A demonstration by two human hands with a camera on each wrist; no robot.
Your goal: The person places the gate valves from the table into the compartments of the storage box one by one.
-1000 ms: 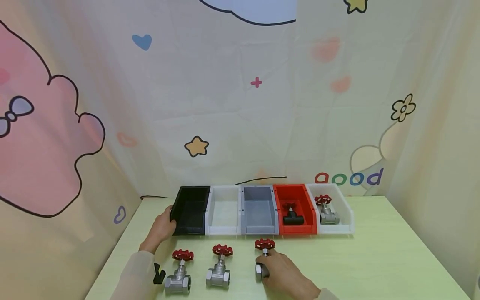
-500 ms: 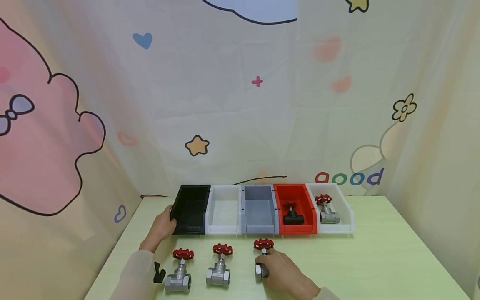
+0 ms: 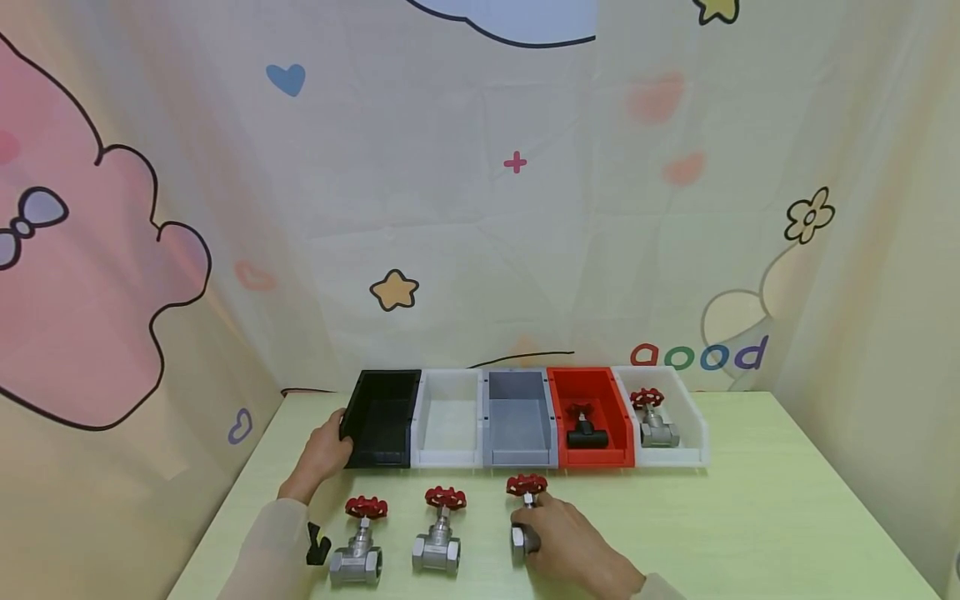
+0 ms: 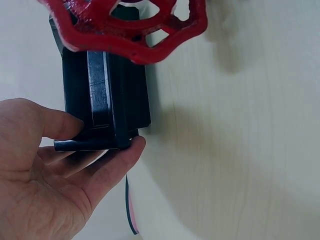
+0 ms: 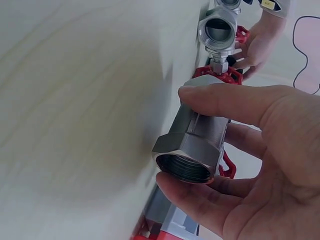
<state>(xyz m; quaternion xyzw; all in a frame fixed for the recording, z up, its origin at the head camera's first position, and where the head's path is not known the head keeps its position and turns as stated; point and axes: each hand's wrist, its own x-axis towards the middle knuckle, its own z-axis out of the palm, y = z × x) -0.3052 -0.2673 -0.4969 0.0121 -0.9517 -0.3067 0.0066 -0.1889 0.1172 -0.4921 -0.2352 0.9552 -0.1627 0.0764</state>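
Note:
My left hand [image 3: 324, 450] grips the left wall of a black bin [image 3: 381, 422] at the left end of the bin row. In the left wrist view the thumb lies over the wall's edge and fingers [image 4: 117, 167] lie against its outer side. My right hand [image 3: 566, 542] holds a steel gate valve [image 3: 519, 542] by its body, with the red handwheel [image 3: 527, 484] uppermost. The right wrist view shows the valve's threaded end [image 5: 185, 167] between thumb and fingers. Left of it, two like valves, the middle one [image 3: 437, 546] and the left one [image 3: 357, 558], stand on the table.
Joined to the black bin are a white bin [image 3: 447, 421], a grey bin [image 3: 517, 421], a red bin [image 3: 591, 458] and another white bin [image 3: 693, 437]. A black-bodied valve [image 3: 587, 435] lies in the red one, a steel valve [image 3: 658, 432] in the right white one. A printed curtain [image 3: 480, 250] hangs behind.
Both hands keep their holds in nearly the same places. The handwheel of the valve in my right hand has shifted very slightly left.

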